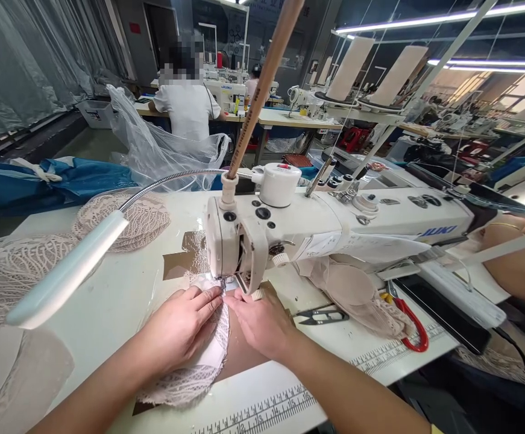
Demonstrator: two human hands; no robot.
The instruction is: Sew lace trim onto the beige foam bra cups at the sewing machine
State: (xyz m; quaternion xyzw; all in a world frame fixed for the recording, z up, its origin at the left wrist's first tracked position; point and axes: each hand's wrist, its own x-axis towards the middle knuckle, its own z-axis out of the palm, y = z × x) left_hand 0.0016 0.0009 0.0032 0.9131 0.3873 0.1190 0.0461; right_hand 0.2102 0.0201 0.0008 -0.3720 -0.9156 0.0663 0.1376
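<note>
One pale, vein-patterned lace piece [194, 377] curves beneath the left hand [184, 322].

Grey curtain [40, 72], clear plastic bag [151, 147], white-shirted person [190, 111] beyond it, perhaps a red stool [353, 138] farther right.

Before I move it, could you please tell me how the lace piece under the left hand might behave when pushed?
The lace piece is probably floppy, since its edge looks thin and uneven. It is likely light for its size, given its lacy pattern. It may pucker, with its far end at the sewing machine.
</note>
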